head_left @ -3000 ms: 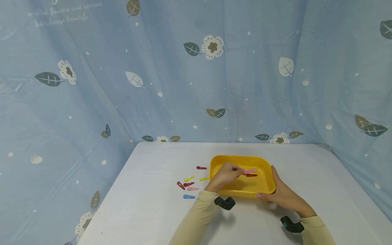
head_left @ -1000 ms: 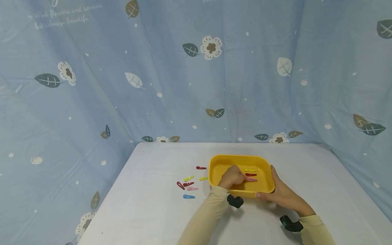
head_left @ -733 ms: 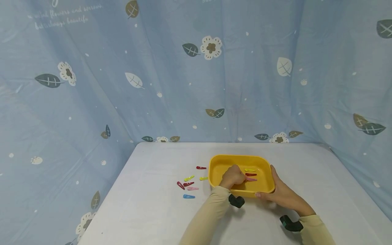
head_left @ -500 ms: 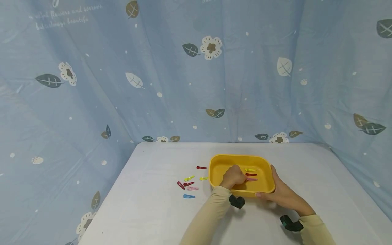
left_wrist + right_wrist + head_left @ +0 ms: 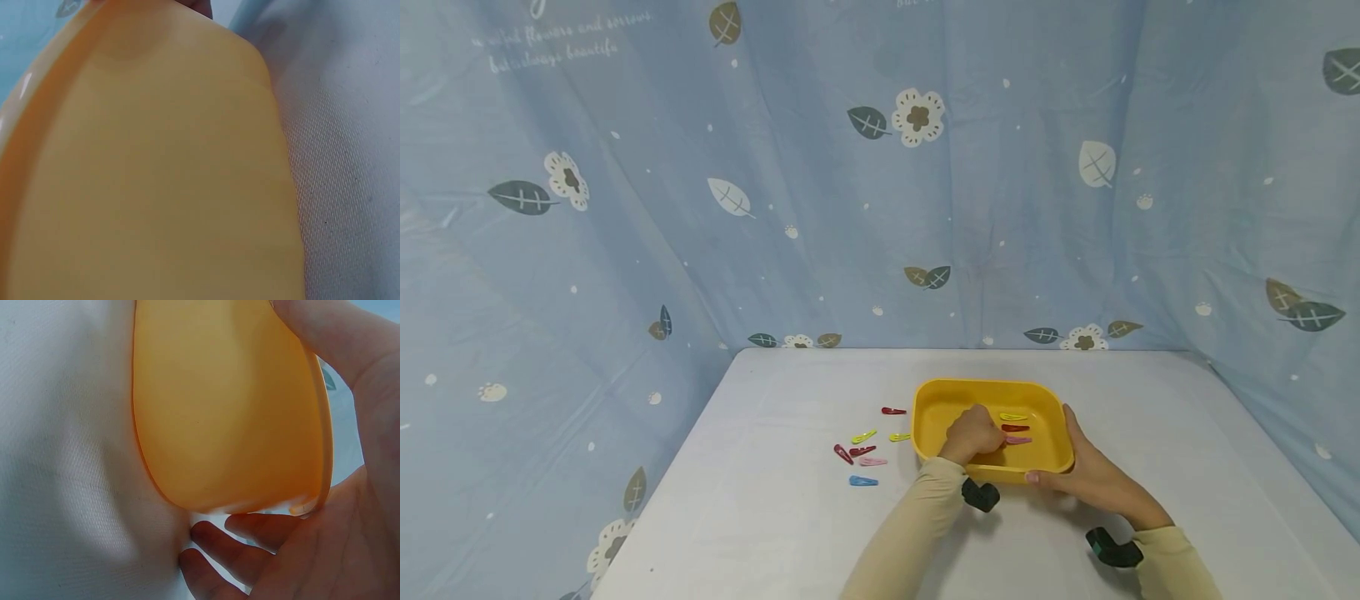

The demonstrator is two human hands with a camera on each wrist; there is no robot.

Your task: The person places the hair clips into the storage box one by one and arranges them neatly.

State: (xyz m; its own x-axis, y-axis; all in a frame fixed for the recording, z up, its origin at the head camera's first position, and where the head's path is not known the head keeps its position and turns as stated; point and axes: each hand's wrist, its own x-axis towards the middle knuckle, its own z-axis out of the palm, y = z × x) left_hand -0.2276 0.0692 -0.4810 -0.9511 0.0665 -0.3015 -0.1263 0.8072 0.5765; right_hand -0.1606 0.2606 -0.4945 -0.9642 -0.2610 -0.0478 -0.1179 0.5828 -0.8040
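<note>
My left hand point(image 5: 973, 433) reaches down inside a yellow plastic tray point(image 5: 981, 384), its fingers pinching the near end of a pink snap hair clip point(image 5: 1019, 440). Just beyond that clip lie a red hair clip point(image 5: 1015, 428) and a yellow hair clip point(image 5: 1013, 417), roughly parallel to it on the tray floor. The right hand point(image 5: 1093, 477) grips the tray's right near corner, thumb on the front side and fingers around the end, as the right wrist view also shows. In the left wrist view the tray's outer wall point(image 5: 162, 156) hides the left fingers.
Left of the tray, several loose hair clips lie on the white table point(image 5: 760, 517), among them a blue clip point(image 5: 863, 481), a pale pink clip point(image 5: 872, 462) and a dark red clip point(image 5: 893, 411). A patterned blue curtain point(image 5: 820, 183) hangs behind and at the sides.
Since three seconds ago, my left hand has lowered the pink clip toward the front of the tray, beside the red one, uncovering the yellow clip. Lately it barely moves; the right hand stays put.
</note>
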